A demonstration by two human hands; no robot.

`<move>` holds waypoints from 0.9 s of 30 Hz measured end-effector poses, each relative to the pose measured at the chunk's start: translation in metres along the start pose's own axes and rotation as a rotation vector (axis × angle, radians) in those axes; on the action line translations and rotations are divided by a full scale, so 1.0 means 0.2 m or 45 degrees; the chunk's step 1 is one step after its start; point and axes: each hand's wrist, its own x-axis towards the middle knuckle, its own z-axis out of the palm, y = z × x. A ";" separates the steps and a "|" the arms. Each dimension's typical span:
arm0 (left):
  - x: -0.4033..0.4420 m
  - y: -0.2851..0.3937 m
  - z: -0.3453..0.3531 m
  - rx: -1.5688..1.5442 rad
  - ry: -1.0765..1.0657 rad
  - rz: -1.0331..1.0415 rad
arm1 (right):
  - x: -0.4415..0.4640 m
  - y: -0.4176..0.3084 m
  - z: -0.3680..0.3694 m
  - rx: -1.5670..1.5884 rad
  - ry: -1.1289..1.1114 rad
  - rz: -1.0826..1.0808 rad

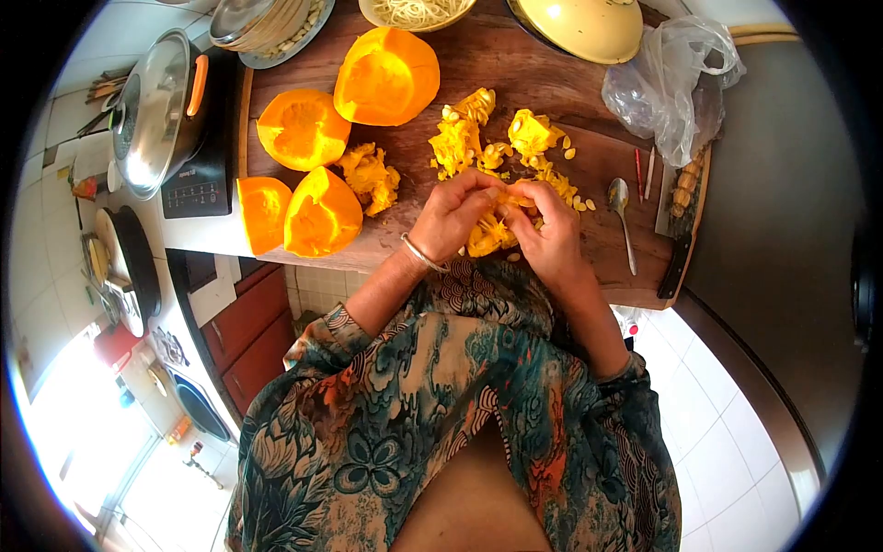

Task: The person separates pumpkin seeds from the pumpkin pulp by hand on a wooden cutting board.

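Note:
Both hands meet over the wooden table, fingers pinched. My left hand (454, 215), with a bangle at the wrist, and my right hand (552, 228) grip stringy orange pumpkin pulp (501, 210) between them. Below their fingers lies more pulp (489, 239) near the table's edge. Just beyond, a heap of pulp with seeds (457, 143) and another clump (533, 135) sit on the wood. Loose pumpkin seeds (579, 203) are scattered right of my right hand. Several hollowed pumpkin pieces (386, 78) stand to the left, beside a separate pulp lump (369, 179).
A spoon (625, 225), a red pen-like stick (638, 175) and a black-handled knife (676, 267) lie at right. Behind them is a plastic bag (676, 83). A lidded pan (156, 115) sits on the left cooktop; a bowl of pale strips (418, 20) stands at the back.

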 end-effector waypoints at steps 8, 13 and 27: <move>-0.01 -0.03 -0.01 -0.078 -0.011 -0.050 | 0.00 0.01 0.02 0.071 -0.025 -0.051; -0.01 -0.04 -0.02 -0.049 -0.040 0.009 | 0.00 -0.01 0.01 0.145 -0.084 -0.004; -0.01 0.07 -0.06 -0.840 0.032 -0.261 | -0.01 -0.03 -0.09 0.298 0.150 0.303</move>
